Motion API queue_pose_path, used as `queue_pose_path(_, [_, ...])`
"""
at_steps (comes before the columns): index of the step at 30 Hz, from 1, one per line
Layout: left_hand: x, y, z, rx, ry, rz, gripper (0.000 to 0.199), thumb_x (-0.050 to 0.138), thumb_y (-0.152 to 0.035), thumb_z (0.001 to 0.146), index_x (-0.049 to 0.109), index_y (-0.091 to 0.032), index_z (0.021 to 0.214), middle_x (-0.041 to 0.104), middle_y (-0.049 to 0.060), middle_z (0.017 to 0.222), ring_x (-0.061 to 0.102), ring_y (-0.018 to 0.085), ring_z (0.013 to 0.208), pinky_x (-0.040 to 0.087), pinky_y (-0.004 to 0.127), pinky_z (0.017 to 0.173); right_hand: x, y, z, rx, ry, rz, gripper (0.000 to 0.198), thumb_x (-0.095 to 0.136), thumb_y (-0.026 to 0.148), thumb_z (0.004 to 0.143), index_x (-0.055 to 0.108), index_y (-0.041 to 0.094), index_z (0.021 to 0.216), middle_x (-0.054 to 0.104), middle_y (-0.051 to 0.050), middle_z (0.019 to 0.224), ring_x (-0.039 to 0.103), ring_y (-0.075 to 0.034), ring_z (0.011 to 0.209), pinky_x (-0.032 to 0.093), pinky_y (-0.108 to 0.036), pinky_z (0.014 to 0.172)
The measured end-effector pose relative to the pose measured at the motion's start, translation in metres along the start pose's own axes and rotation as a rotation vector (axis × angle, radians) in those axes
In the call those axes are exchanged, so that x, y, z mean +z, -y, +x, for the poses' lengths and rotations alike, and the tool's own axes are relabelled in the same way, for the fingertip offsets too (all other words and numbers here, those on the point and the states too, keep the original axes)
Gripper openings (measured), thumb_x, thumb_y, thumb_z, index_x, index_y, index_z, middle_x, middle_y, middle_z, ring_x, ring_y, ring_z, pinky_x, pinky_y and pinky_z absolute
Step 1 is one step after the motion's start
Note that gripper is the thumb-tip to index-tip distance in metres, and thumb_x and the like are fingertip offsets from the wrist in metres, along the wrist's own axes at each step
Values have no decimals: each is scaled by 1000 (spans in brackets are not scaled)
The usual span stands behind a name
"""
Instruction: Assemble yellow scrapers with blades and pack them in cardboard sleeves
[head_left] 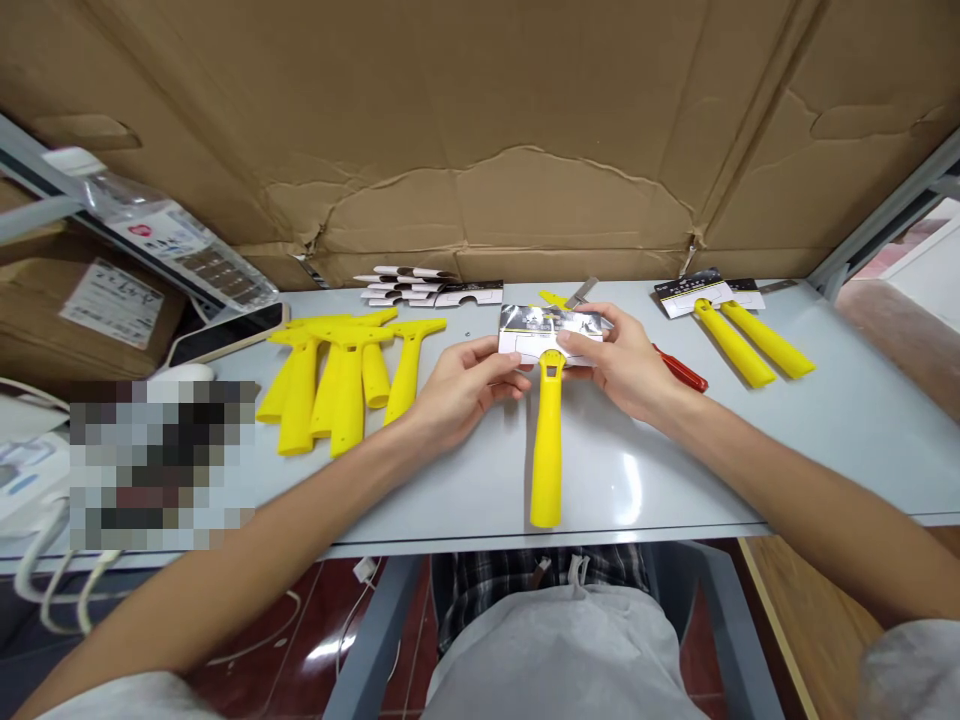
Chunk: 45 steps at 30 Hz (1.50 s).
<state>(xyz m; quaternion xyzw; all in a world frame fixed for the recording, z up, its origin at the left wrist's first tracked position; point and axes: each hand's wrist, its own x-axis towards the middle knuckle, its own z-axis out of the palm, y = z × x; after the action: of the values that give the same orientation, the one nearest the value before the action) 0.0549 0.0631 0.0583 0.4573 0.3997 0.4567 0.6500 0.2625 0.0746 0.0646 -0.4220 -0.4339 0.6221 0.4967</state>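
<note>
A yellow plastic scraper [547, 440] lies handle toward me at the middle of the table, its wide head covered by a black-and-white printed card sleeve [525, 345]. My left hand [472, 390] pinches the left edge of that sleeve with thumb and fingers. On the right side, my right hand [622, 360] grips the sleeve, its thumb pressed flat on the front. Just behind, a yellow piece [553, 299] and a metal blade [581, 293] show partly. Beside my right wrist lies a red-handled tool [681, 370], partly hidden by my arm.
Several bare yellow handles [300, 395] lie piled at left. Folded card sleeves [409, 288] are stacked at the back. Two carded scrapers [739, 340] rest at right. A phone [225, 335], plastic bottle [165, 225] and carton [90, 300] stand left; cardboard [480, 120] walls the back.
</note>
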Motion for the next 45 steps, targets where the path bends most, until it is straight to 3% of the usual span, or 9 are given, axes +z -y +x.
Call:
queue_pose_path(8, [-7, -3, 3, 12, -72, 42, 32, 92, -38, 76, 80, -14, 92, 81, 11, 99, 73, 23, 87, 61, 32, 68, 4, -4, -4, 15, 46, -20, 64, 89, 36, 78, 51, 23, 129, 73, -5, 109, 75, -17, 91, 68, -33, 77])
queue_pose_path(14, [-6, -6, 6, 126, -186, 26, 35, 99, -40, 65, 79, -15, 80, 79, 8, 87, 72, 21, 85, 61, 34, 82, 10, -15, -13, 91, 180, -2, 71, 94, 40, 74, 55, 23, 131, 71, -8, 128, 74, -17, 96, 69, -35, 83])
queue_pose_path(17, [-7, -6, 8, 126, -216, 74, 36, 98, -41, 64, 79, -15, 80, 78, 7, 83, 71, 21, 82, 60, 34, 77, 10, -19, -14, 128, 245, -57, 67, 95, 38, 73, 60, 22, 127, 72, -9, 123, 74, -18, 94, 69, -36, 83])
queue_pose_path(22, [-17, -9, 14, 189, -312, 412, 24, 84, -38, 77, 72, -17, 75, 72, 4, 75, 61, 17, 67, 48, 28, 59, 8, -16, -9, 148, 150, -111, 57, 86, 39, 84, 59, 18, 129, 73, -10, 109, 72, -15, 81, 63, -26, 63])
queue_pose_path(27, [-30, -16, 18, 92, -216, 646, 51, 85, -32, 76, 72, -19, 123, 67, -3, 65, 54, 15, 51, 41, 27, 53, 0, -2, -2, 168, 114, -280, 32, 75, 30, 92, 64, 10, 115, 71, -13, 105, 68, -13, 71, 60, -27, 54])
queue_pose_path(31, [-36, -13, 18, 135, -90, 845, 40, 85, -41, 79, 80, -20, 112, 69, 1, 66, 55, 17, 53, 38, 30, 53, -13, 9, 2, 158, 113, -523, 75, 79, 24, 86, 43, 18, 152, 68, -2, 79, 66, -16, 58, 57, -29, 47])
queue_pose_path(36, [-37, -8, 15, 268, 65, 983, 30, 81, -41, 82, 85, -23, 105, 68, 2, 65, 57, 19, 60, 39, 31, 60, -28, 18, 1, 250, 394, -764, 91, 83, 34, 84, 35, 22, 160, 72, -3, 76, 65, -16, 53, 45, -21, 42])
queue_pose_path(41, [-32, -4, 11, 304, 84, 1134, 33, 71, -40, 91, 83, -22, 117, 65, 0, 64, 56, 20, 60, 39, 32, 63, -27, 21, -2, 295, 486, -900, 61, 77, 32, 87, 54, 21, 143, 72, -3, 77, 66, -14, 53, 44, -18, 43])
queue_pose_path(45, [-31, 6, 12, 385, 44, 1253, 37, 65, -39, 97, 79, -20, 125, 77, 8, 93, 67, 25, 81, 49, 36, 80, -24, 19, -2, 289, 455, -969, 55, 71, 31, 92, 54, 20, 143, 73, -4, 78, 67, -15, 54, 47, -20, 43])
